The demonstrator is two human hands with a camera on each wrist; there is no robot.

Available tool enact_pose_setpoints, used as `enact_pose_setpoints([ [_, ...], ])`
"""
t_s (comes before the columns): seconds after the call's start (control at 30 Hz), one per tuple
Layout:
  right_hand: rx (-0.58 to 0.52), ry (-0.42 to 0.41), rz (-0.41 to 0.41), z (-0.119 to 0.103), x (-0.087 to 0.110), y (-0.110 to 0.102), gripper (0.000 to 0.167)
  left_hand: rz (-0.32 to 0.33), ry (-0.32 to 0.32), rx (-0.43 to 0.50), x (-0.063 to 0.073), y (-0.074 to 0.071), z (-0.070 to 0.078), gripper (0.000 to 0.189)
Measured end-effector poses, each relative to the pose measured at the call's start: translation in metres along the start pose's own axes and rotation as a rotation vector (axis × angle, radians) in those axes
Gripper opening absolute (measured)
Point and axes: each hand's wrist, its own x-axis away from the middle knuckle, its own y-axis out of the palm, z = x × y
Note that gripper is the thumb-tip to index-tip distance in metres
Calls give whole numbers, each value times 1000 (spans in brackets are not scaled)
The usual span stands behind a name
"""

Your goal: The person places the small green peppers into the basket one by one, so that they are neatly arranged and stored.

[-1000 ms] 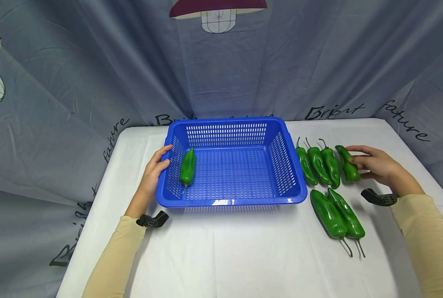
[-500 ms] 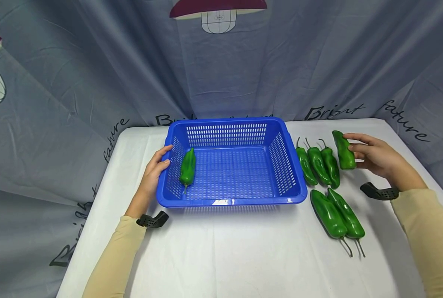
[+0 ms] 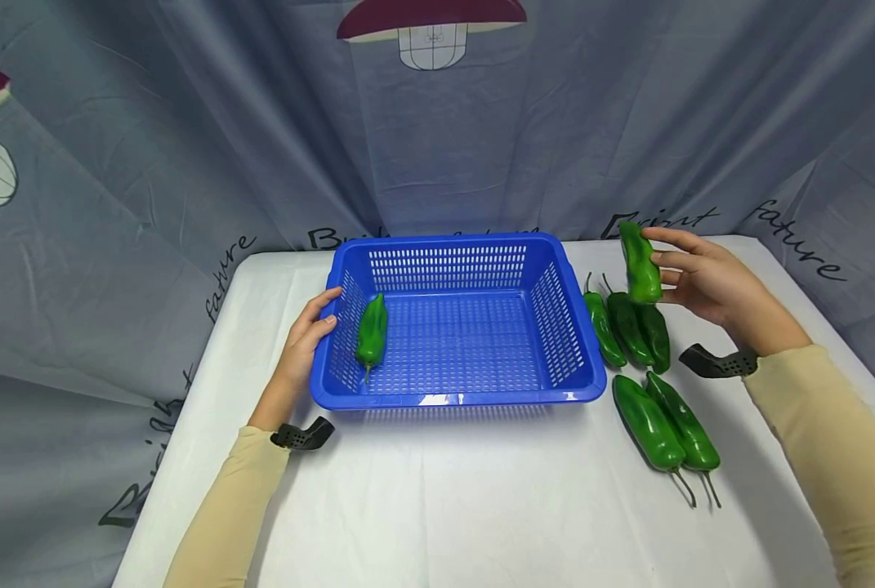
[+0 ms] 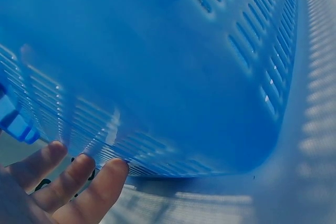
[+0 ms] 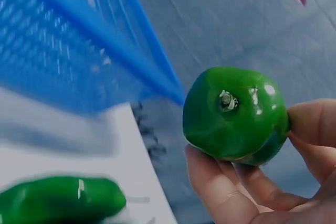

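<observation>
A blue plastic basket (image 3: 448, 400) stands on the white-covered table, with one green pepper (image 3: 371, 331) lying inside along its left wall. My left hand (image 3: 297, 347) holds the basket's left rim; in the left wrist view three fingers (image 4: 107, 182) lie against the perforated outer wall. Off to the right, my right hand (image 3: 712, 278) pinches a green pepper (image 3: 640, 265) between thumb and fingers, raised above the table. The right wrist view faces this pepper's blunt end (image 5: 231, 114), where a short stem stub shows. Below it lies a row of three green peppers (image 3: 602, 331), partly covered by the held one.
Nearer the front right, two larger green peppers (image 3: 649, 423) lie side by side, stems toward the person. A grey printed curtain (image 3: 437, 147) hangs behind and beside the white table (image 3: 437, 490). The basket's right rim (image 3: 584, 327) is close to the pepper row.
My right hand has lifted the pepper off the table and carried it up and to the left, over the stems of the row. The left hand and basket have stayed put.
</observation>
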Motion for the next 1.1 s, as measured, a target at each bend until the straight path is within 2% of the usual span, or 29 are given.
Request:
enact_pose_setpoints([
  [0.27, 119, 18, -19, -16, -12, 51, 39, 1, -1, 3, 1, 0, 0, 52],
  [0.47, 150, 42, -63, -18, -20, 84, 40, -1, 2, 5, 1, -1, 0, 51],
  [0.6, 186, 60, -88, -18, -27, 101, 47, -3, 9, -3, 0, -1, 0, 52],
  [0.8, 162, 75, -151, -17, -35, 122, 44, 1, 11, -2, 1, -1, 0, 52],
  [1.1, 224, 69, -215, -9, -45, 149, 47, 6, 16, 3, 1, 0, 0, 51],
])
